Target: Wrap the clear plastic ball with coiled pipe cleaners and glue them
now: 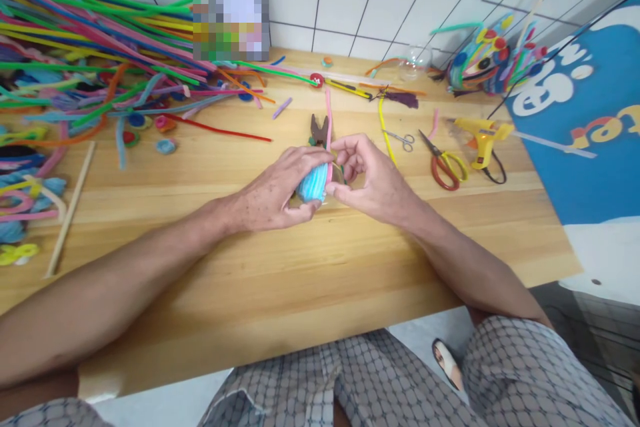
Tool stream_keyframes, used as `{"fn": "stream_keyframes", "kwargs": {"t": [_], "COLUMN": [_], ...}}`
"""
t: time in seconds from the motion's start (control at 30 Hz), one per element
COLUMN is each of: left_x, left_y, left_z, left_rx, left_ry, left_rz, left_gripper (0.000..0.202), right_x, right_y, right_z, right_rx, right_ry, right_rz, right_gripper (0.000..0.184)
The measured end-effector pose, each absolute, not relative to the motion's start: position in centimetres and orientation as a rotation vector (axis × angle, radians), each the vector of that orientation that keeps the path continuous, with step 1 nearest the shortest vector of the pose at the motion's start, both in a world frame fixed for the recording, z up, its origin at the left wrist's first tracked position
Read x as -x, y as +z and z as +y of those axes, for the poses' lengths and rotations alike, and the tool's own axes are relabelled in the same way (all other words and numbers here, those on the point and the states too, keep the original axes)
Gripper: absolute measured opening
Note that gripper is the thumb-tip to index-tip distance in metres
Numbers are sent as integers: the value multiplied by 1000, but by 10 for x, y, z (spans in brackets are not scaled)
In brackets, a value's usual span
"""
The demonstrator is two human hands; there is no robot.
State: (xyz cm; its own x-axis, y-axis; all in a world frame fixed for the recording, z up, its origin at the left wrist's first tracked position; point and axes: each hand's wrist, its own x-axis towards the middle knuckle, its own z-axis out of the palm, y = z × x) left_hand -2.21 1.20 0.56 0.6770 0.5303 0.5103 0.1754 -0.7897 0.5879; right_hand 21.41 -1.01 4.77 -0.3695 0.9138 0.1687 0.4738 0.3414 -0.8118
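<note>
My left hand (280,190) is closed around a rounded ball wrapped in blue strips (314,183), held just above the wooden table. A pink pipe cleaner (329,117) runs upright along the ball's right side, its free end sticking up past my fingers. My right hand (367,177) pinches the pink strip against the ball with thumb and fingertips. Part of the ball's right side looks clear or uncovered, but my fingers hide much of it. Directly behind the ball lie pliers (319,128) with dark jaws, their handles hidden.
Piled pipe cleaners (100,33) cover the left. A wooden stick (73,207) lies nearer. To the right are small scissors (404,140), red-and-yellow scissors (445,167) and a yellow glue gun (483,140). A utility knife (349,88), clear ball (415,61) and decorated colourful ball (480,60) stand behind.
</note>
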Motion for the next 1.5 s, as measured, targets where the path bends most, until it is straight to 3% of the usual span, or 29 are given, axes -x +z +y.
{"fn": "stream_keyframes", "kwargs": {"t": [0.23, 0.33, 0.5, 1.13, 1.5], "left_x": [25, 26, 24, 21, 22], "left_y": [3, 1, 1, 4, 7], "left_z": [12, 12, 14, 15, 14], "left_rx": [-2358, -2377, -2380, -2366, -2352], "left_ry": [922, 929, 949, 964, 881], "left_rz": [603, 600, 550, 532, 605], "left_gripper": [81, 84, 69, 55, 54], "right_x": [-213, -215, -217, -219, -217], "right_y": [52, 56, 59, 61, 61], "right_z": [-11, -11, -9, -6, -9], "right_rx": [1275, 1304, 1242, 1183, 1198], "right_ry": [854, 804, 744, 884, 749], "right_rz": [-1980, -2024, -2109, -2095, -2139], "right_gripper": [52, 43, 25, 26, 23]}}
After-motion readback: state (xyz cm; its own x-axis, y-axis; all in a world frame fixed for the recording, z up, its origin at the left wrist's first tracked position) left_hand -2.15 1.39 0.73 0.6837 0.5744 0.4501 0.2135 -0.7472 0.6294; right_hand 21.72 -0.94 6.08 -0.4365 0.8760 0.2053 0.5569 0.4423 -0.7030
